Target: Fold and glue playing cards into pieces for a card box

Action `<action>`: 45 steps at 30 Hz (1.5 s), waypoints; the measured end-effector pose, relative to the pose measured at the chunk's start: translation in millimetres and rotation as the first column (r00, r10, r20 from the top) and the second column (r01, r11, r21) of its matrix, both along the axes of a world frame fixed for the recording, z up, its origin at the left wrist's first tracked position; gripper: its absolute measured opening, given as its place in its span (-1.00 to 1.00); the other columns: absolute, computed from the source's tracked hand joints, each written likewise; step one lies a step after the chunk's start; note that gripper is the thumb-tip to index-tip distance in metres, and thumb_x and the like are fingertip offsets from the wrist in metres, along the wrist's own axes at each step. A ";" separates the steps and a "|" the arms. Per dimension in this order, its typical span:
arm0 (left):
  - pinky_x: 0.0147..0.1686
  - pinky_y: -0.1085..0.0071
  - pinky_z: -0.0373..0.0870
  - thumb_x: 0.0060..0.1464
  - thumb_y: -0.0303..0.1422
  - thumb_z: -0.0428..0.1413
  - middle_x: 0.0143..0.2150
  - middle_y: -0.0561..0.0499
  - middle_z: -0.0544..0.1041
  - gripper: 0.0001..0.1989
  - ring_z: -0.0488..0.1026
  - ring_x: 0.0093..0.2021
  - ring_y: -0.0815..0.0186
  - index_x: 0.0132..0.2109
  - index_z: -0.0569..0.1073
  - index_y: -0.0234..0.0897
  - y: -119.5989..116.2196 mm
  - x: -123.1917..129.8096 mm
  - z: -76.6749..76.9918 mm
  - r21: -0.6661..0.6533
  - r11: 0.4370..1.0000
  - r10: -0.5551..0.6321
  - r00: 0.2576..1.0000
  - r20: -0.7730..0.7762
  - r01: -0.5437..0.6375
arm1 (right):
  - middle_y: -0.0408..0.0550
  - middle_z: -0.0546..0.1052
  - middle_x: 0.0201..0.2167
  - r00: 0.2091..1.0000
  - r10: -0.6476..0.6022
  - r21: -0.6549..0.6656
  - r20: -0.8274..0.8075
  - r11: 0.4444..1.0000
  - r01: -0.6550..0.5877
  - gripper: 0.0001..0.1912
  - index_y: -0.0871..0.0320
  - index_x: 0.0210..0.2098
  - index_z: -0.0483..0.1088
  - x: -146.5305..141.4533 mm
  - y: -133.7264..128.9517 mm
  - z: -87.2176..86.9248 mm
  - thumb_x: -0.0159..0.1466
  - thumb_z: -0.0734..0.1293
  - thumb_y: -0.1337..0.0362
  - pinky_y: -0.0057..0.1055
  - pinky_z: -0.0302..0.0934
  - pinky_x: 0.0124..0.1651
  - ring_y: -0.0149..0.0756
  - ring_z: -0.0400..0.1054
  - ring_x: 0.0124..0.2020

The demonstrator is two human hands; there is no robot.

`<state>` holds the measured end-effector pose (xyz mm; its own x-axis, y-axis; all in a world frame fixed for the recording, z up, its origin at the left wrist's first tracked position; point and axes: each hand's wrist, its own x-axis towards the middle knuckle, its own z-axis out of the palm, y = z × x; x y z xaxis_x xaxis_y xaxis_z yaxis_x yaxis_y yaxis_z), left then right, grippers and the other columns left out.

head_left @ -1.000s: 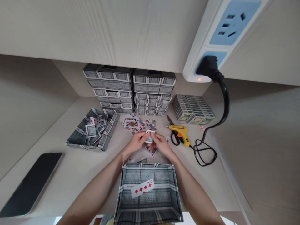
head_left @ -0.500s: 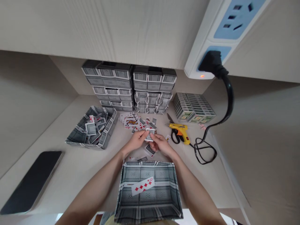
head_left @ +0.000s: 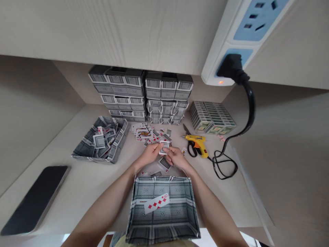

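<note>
Between my two hands is a playing card [head_left: 163, 147], its patterned grey back showing. My left hand [head_left: 149, 153] pinches its left side with the thumb on top. My right hand [head_left: 175, 157] grips the right side, fingers curled beneath. Whether it is one card or several, I cannot tell. Below the hands lies another face-down card stack [head_left: 164, 164] on the table. Nearest to me stands an open box made of cards [head_left: 159, 219], with a cut strip of a diamond card [head_left: 156, 203] inside. Just beyond my hands are face-up cards [head_left: 144, 132] and scattered card pieces [head_left: 155, 138].
A card-made tray [head_left: 119, 144] of cut pieces stands left, with a black phone [head_left: 36, 199] in front. Card-made boxes [head_left: 144, 92] are stacked at the back. Card packs [head_left: 212, 118], a yellow glue gun [head_left: 197, 142] and scissors [head_left: 191, 150] lie right, under a power strip [head_left: 221, 65].
My right fingers have shifted slightly under the card. Otherwise the scene stays the same, with a very small shift of the view.
</note>
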<state>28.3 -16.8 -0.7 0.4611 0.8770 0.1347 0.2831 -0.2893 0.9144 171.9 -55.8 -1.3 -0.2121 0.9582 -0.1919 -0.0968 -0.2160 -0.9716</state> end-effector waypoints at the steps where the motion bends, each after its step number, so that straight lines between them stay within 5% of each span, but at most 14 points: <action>1: -0.52 0.52 0.11 0.11 -0.10 -0.16 -0.62 0.11 0.22 -0.54 0.15 -0.55 0.45 -0.58 0.24 -0.34 0.2 0.1 -0.4 0.003 1.000 0.003 1.000 -0.009 -0.003 | -0.36 0.13 -0.83 0.999 0.038 -0.006 -0.023 0.999 -0.038 -0.65 0.19 -0.52 0.27 1.0 -0.1 1.1 0.11 0.24 0.00 -0.54 -0.20 -0.74 -0.55 -0.03 -0.83; 4: -0.51 0.53 0.12 0.11 -0.13 -0.13 -0.59 0.11 0.23 -0.59 0.15 -0.53 0.44 -0.54 0.26 -0.34 0.8 0.2 -1.5 0.023 1.000 0.004 1.000 -0.024 -0.003 | -0.36 0.16 -0.82 0.997 0.076 0.000 -0.030 0.997 -0.076 -0.68 0.17 -0.55 0.22 2.8 0.0 3.2 0.11 0.25 0.04 -0.54 -0.17 -0.71 -0.56 0.00 -0.81; 10: -0.47 0.54 0.16 0.11 -0.21 -0.09 -0.54 0.10 0.29 -0.67 0.18 -0.49 0.45 -0.48 0.32 -0.36 0.6 -0.9 -0.6 0.048 0.999 -0.021 1.000 0.009 0.021 | -0.38 0.09 -0.86 0.998 -0.050 -0.017 -0.025 0.999 0.050 -0.65 0.13 -0.63 0.12 -1.4 1.6 3.0 0.06 0.28 0.05 -0.53 -0.27 -0.73 -0.59 -0.12 -0.84; 21: -0.41 0.53 0.21 0.09 -0.20 -0.07 -0.47 0.07 0.36 -0.69 0.24 -0.44 0.43 -0.41 0.38 -0.37 0.4 -1.9 2.8 0.007 0.998 -0.068 0.996 0.061 0.068 | -0.40 0.05 -0.86 0.995 -0.013 -0.066 -0.095 0.998 0.007 -0.63 0.19 -0.56 0.24 1.9 -0.4 7.5 0.02 0.33 0.00 -0.55 -0.31 -0.75 -0.62 -0.16 -0.85; 27: -0.44 0.54 0.21 0.10 -0.20 -0.07 -0.52 0.09 0.34 -0.67 0.23 -0.47 0.44 -0.44 0.36 -0.38 -1.4 -2.0 5.9 -0.055 0.988 -0.138 0.988 0.073 0.142 | -0.30 0.13 -0.88 0.994 0.092 -0.112 -0.053 0.989 -0.097 -0.41 0.21 -0.54 0.31 7.3 -2.4 11.2 0.11 0.07 -0.21 -0.52 -0.24 -0.81 -0.51 -0.02 -0.89; 36: -0.47 0.55 0.16 0.10 -0.17 -0.08 -0.55 0.10 0.28 -0.64 0.18 -0.49 0.46 -0.49 0.32 -0.37 -1.4 -2.1 7.9 -0.024 0.983 -0.180 0.984 -0.001 0.180 | -0.27 0.07 -0.95 0.995 0.055 -0.061 0.082 0.997 -0.050 -0.40 0.13 -0.76 0.12 5.5 -3.8 7.9 0.18 0.01 -0.16 -0.47 -0.30 -0.81 -0.52 -0.10 -0.92; 42: -0.47 0.52 0.19 0.13 -0.18 -0.13 -0.56 0.09 0.31 -0.62 0.22 -0.50 0.43 -0.49 0.33 -0.35 -0.9 -3.6 -0.4 0.154 0.988 0.000 0.995 -0.102 0.016 | -0.30 0.16 -0.83 0.996 -0.017 0.078 0.092 0.997 0.010 -0.54 0.13 -0.66 0.14 6.2 -2.4 14.5 0.12 0.19 -0.10 -0.52 -0.14 -0.71 -0.54 -0.01 -0.81; 45: -0.38 0.45 0.24 0.14 -0.22 -0.12 -0.56 0.05 0.33 -0.63 0.27 -0.45 0.38 -0.52 0.34 -0.32 3.7 -11.7 0.8 0.366 0.929 0.146 0.959 -0.241 -0.050 | -0.31 0.16 -0.81 0.988 -0.062 0.112 0.140 0.993 0.047 -0.60 0.12 -0.62 0.16 7.1 -0.7 13.6 0.08 0.26 -0.06 -0.52 -0.13 -0.69 -0.53 -0.01 -0.79</action>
